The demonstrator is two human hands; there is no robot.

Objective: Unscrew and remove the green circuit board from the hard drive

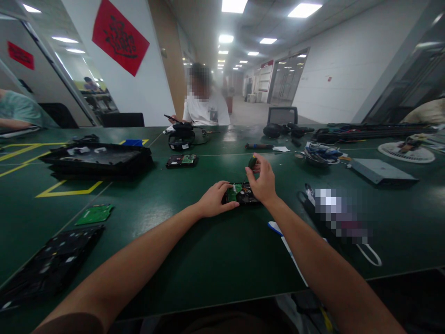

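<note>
Two hard drives [243, 194] [181, 160], one held screwdriver [252, 162]

- Table [208, 241]: dark green, with yellow lines toward its left edge.
- Hard drive [239, 194] near the middle: black, with a green circuit board.
- Screwdriver [252, 162]: black and green handle.
- Loose board [94, 214] by the left edge: bright green.
- Tray [97, 160] at the far left: black.
- Box [380, 170] toward the right edge: grey.
- Wall hanging [120, 37]: red with black characters.

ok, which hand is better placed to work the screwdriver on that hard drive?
Right, probably. The right hand pinches the screwdriver roughly upright over the hard drive; the left hand rests on its left edge.
</note>
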